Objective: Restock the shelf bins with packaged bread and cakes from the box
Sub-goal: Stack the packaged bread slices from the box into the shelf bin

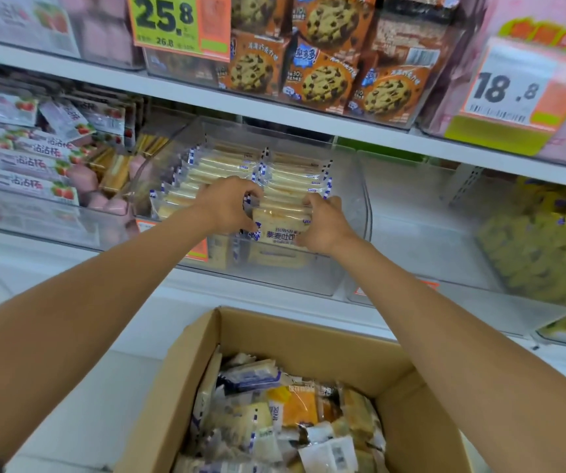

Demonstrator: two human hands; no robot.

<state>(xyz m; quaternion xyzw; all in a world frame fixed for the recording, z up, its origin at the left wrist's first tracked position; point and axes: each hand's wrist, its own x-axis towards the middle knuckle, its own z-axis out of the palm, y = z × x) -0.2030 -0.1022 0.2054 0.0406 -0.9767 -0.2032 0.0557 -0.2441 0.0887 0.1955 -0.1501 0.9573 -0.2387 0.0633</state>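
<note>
Head view of white metal shelving (274, 119) carrying rows of clear plastic bins, with an open brown cardboard box (179, 370) below it at the bottom of the frame. The box holds a loose heap of mixed packaged bread and cakes (274, 414) in clear, white and orange wrappers. Centre: a clear plastic shelf bin (360, 203) on the middle shelf, filled with two rows of pale sliced-bread packets with blue-and-white edges (227, 165) standing on edge, one behind another. Left bin on the same shelf: long white packets printed with strawberries (29, 162); far right bin: yellow-wrapped packets (541, 254), blurred. Upper shelf: orange chocolate-chip cookie packets (322, 80), flanked by a green-and-orange price tag reading 25.8 (172, 22) and a white-and-orange price tag reading 18.8 (513, 90). Both bare arms reach up over the box into the centre bin. The left hand (230, 206) and the right hand (322, 221) hold one clear-wrapped toast packet with blue print (280, 227) between them — left fingers curled over its left edge, right fingers curled round its right edge. The packet stands upright at the front of the right-hand row, just inside the bin's front wall, label facing the camera.
</note>
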